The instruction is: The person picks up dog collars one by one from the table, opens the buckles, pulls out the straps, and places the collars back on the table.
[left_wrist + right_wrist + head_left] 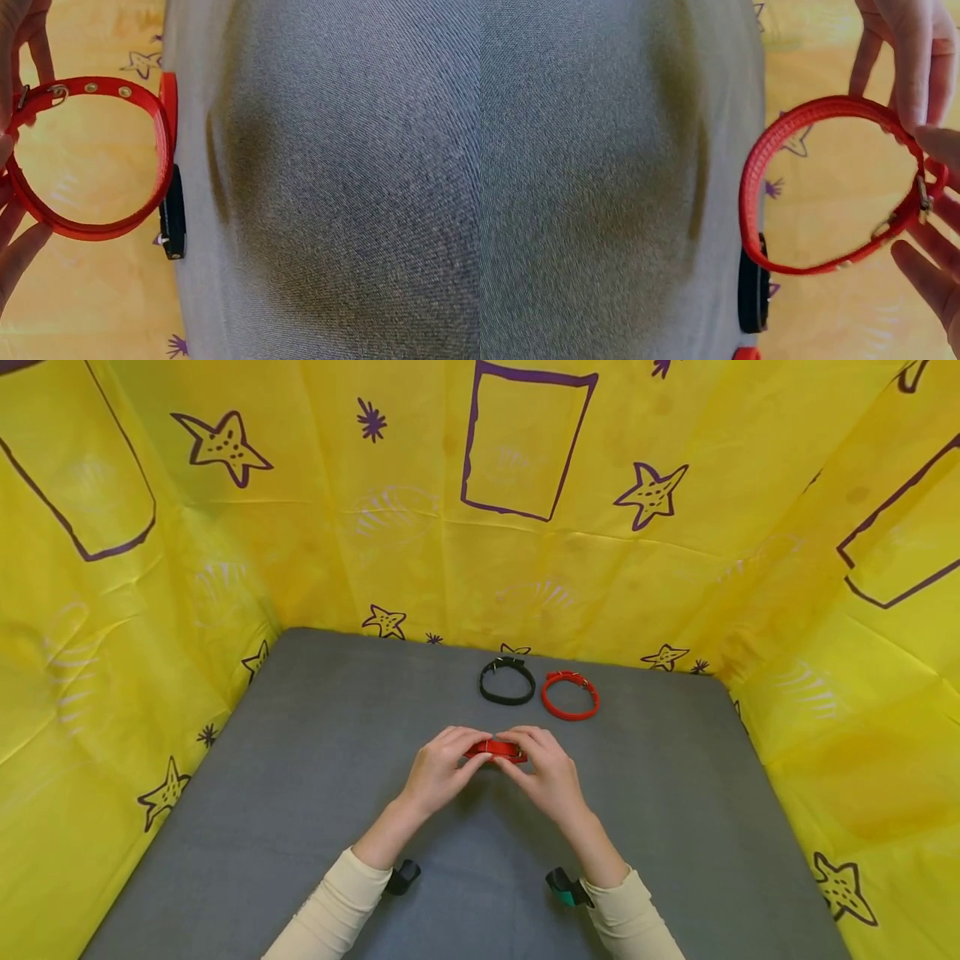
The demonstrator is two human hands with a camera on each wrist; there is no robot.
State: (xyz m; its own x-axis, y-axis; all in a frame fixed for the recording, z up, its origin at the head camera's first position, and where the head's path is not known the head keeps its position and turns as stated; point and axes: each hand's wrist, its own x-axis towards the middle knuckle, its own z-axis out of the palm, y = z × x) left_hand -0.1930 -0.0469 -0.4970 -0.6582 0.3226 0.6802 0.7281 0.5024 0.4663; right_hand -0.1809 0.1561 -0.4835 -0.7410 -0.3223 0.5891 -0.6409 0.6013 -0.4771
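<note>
A red collar with a metal buckle and eyelets is held up above the grey table by both hands. My left hand pinches its left side between thumb and fingers; my right hand pinches the right side. In the left wrist view the red collar forms a closed loop with a D-ring near the buckle. The right wrist view shows the loop of the red collar too, with fingers close around its buckle.
Beyond the hands, a black collar and a second red collar lie side by side on the grey table. Yellow patterned cloth walls off the back and both sides.
</note>
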